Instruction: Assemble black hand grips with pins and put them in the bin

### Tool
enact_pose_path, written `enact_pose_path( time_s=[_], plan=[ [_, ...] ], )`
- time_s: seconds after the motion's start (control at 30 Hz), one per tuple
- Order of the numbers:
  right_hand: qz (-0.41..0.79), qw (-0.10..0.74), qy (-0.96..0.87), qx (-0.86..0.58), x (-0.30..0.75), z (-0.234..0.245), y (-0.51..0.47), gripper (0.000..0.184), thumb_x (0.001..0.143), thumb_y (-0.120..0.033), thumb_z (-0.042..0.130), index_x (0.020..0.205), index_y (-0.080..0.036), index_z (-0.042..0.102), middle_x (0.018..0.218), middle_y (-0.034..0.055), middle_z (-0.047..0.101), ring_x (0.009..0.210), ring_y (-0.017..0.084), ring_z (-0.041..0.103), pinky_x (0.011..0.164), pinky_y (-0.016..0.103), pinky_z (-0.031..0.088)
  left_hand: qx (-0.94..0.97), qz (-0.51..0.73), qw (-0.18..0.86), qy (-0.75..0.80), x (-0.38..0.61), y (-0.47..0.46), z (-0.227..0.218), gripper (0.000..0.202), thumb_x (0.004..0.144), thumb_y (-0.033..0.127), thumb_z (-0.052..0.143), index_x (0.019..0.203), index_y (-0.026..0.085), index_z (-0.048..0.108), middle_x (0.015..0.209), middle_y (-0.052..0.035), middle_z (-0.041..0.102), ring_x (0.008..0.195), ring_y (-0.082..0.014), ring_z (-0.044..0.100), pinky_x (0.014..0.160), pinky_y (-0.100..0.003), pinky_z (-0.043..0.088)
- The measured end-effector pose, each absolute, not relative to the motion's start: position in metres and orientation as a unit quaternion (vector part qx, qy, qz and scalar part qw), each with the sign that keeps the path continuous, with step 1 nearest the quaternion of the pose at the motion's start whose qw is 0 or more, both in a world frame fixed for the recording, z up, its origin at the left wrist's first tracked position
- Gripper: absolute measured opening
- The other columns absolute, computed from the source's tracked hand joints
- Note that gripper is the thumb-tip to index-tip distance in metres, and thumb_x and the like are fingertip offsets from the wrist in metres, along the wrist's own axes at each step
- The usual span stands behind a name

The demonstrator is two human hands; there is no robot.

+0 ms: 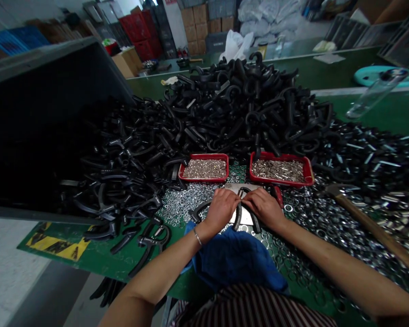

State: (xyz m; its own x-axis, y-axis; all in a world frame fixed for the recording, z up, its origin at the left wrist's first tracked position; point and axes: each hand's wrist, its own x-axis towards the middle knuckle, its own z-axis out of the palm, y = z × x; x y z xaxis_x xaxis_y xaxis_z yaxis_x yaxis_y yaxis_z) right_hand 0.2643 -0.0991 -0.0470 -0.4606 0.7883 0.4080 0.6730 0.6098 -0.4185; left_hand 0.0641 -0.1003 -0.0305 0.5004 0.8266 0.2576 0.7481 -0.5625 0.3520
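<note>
- Faces a workshop with red crates (141, 34), cartons (195, 27) and white sacks (269, 20) in the background, beyond a green bench (105, 254).
- Has at far left a dark bin (54, 55), above yellow-and-black tape (59, 245) near the bench edge.
- Has near the front a sprung pair of handles (153, 238), and behind, a broad heap of black handles (225, 109).
- Has a red tray (204, 180) full of tiny metal parts just beyond the left hand (222, 206).
- Pinches with the left hand, in a closed grip, at the top of a curved black handle piece (237, 217), held over a pale plate (247, 220), behind a blue cloth (238, 261).
- Pinches the same piece with the right hand (264, 207), grip likewise closed; cannot tell exactly where each fingertip bears.
- Has a second red tray (282, 183), of small pins, beyond the right hand.
- Ends at right with loose metal rings (303, 236) and a wooden-handled hammer (371, 222).
</note>
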Motion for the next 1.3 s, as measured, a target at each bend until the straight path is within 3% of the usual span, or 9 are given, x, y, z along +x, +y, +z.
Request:
enact_pose_path(
  time_s=[1.07,1.3],
  plan=[
    [0.023,0.204,-0.896,-0.395,0.265,-0.033,-0.097,0.028,0.101,-0.029,0.046,0.09,-0.016,0.067,0.087,0.0122,0.067,0.087,0.026,0.057,0.079,0.04,0.052,0.838,0.25,0.113,0.472,0.057,-0.105,-0.02,0.022,0.101,0.032,0.047,0.099,0.019,0.065,0.096,-0.0048,0.067,0.097,-0.021,0.056,0.092,-0.038,0.04],
    [0.09,0.223,-0.891,-0.384,0.269,-0.035,-0.095,0.022,0.1,-0.029,0.048,0.095,-0.016,0.066,0.092,0.0116,0.067,0.092,0.026,0.06,0.079,0.04,0.054,0.861,0.216,0.083,0.453,0.061,-0.107,-0.021,0.023,0.102,0.032,0.046,0.1,0.018,0.064,0.096,-0.0046,0.067,0.097,-0.0208,0.056,0.093,-0.038,0.038]
  ],
)
